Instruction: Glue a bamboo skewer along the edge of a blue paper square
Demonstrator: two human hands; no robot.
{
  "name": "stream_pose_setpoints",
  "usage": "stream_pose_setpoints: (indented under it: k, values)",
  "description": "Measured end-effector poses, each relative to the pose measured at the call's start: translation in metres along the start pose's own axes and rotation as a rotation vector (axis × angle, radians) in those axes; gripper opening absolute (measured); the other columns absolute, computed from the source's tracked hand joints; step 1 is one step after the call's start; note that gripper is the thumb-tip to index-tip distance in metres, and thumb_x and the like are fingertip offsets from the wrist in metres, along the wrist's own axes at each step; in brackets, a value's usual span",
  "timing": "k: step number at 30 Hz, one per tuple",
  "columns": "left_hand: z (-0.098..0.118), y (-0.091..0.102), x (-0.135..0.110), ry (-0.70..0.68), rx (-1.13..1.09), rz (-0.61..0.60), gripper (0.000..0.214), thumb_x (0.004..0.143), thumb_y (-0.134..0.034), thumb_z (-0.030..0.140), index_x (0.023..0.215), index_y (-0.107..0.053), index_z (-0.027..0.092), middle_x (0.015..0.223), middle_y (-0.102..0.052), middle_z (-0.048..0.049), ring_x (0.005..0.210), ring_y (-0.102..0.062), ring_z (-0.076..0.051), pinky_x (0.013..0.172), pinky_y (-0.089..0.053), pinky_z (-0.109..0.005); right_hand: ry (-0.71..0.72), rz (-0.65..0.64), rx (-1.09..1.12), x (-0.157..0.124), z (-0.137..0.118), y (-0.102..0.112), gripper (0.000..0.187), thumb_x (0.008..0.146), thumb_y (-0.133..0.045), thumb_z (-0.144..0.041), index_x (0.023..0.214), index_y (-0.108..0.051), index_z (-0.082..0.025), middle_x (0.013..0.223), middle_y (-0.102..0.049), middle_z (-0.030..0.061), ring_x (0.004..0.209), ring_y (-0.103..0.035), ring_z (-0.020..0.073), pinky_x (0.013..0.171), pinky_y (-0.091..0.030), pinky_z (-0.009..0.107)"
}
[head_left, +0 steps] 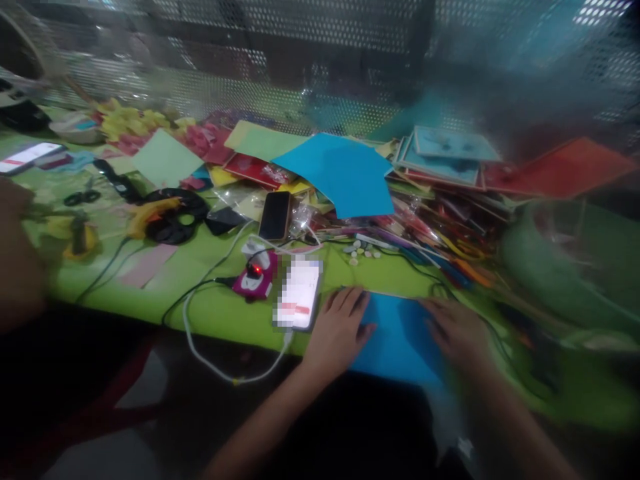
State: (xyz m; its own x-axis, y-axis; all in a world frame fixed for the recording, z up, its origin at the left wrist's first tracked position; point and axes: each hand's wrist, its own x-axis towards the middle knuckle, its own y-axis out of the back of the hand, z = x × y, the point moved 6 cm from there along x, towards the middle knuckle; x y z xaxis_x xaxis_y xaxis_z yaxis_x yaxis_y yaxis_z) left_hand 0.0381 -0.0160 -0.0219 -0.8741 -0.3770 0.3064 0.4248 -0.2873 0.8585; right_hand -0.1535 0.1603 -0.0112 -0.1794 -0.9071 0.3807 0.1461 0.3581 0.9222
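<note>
A blue paper sheet (397,337) lies at the near edge of a green-covered table (225,313). My left hand (340,327) rests flat on the sheet's left edge with its fingers stretched out. My right hand (457,330) lies on the sheet's right side; it is smeared by motion, but its fingers look spread and flat. Neither hand holds anything. A lit phone (299,293) on a white cable lies just left of my left hand.
A pink device (255,277) with a red light and a dark phone (275,215) lie behind. A big blue sheet (343,170), coloured papers, cards (445,157), pens (430,240) and tape rolls (175,217) crowd the table. Another person's arm (17,253) is at the left.
</note>
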Motion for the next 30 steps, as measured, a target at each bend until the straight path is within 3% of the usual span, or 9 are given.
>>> stream_pose_setpoints:
  k: [6,13,21,30]
  values:
    - [-0.003,-0.002,-0.002,-0.017,-0.069,-0.042,0.052,0.112,-0.053,0.047,0.153,-0.061,0.017,0.162,-0.054,-0.0063,0.149,-0.049,-0.028,0.129,-0.036,-0.055,-0.036,-0.062,0.022,-0.002,0.000,0.000,0.039,0.109,-0.056,-0.028,0.145,-0.067,-0.021,0.132,-0.071,0.0063,0.117,-0.064,0.0235,0.099,-0.050,0.043]
    - [-0.006,-0.004,-0.004,-0.012,-0.069,-0.115,0.054,0.113,-0.049,0.052,0.156,-0.060,0.021,0.166,-0.050,-0.0047,0.155,-0.044,-0.031,0.128,-0.038,-0.063,0.023,-0.043,0.020,0.004,-0.006,0.006,0.039,0.107,-0.058,-0.022,0.145,-0.062,-0.018,0.130,-0.070,0.0075,0.116,-0.061,0.0238,0.098,-0.049,0.042]
    - [-0.007,-0.001,0.000,-0.026,-0.042,-0.094,0.048,0.112,-0.053,0.044,0.153,-0.062,0.022,0.162,-0.055,-0.0051,0.148,-0.051,-0.033,0.123,-0.043,-0.067,-0.003,-0.050,0.033,0.008,-0.007,0.009,0.033,0.109,-0.052,-0.026,0.137,-0.068,-0.016,0.128,-0.072,0.0065,0.114,-0.062,0.0218,0.098,-0.048,0.040]
    - [-0.004,0.008,0.003,-0.052,-0.005,-0.053,0.046,0.115,-0.045,0.038,0.156,-0.056,0.019,0.162,-0.055,-0.0047,0.148,-0.050,-0.030,0.125,-0.037,-0.062,-0.235,-0.040,0.042,0.003,0.008,0.003,0.041,0.112,-0.049,-0.038,0.146,-0.063,-0.018,0.134,-0.071,0.0076,0.119,-0.063,0.0245,0.099,-0.048,0.041]
